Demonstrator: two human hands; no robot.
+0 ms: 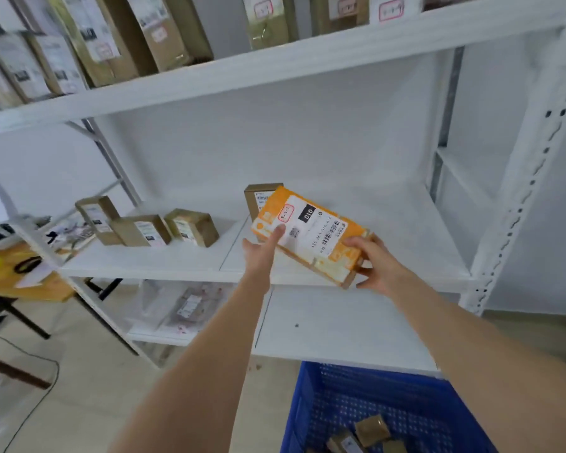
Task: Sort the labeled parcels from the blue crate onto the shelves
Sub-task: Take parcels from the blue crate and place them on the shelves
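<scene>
An orange parcel (pixel 311 233) with a white label and a black "010" tag is tilted over the front of the middle shelf (pixel 177 263). My right hand (pixel 376 266) grips its near right corner. My left hand (pixel 262 253) touches its left edge, one finger straight on the label. A small brown box (pixel 258 197) stands right behind it. Low at the right is the blue crate (pixel 311 403), with a few small brown parcels (pixel 371 429) in its bottom.
Three brown labeled boxes (pixel 144 228) stand on the middle shelf's left part. Taller parcels (pixel 111 37) line the top shelf (pixel 275 67). Bagged parcels (pixel 190 308) lie on the lower shelf. A wooden table (pixel 20 286) with clutter is at the left. A white upright (pixel 523 197) frames the right.
</scene>
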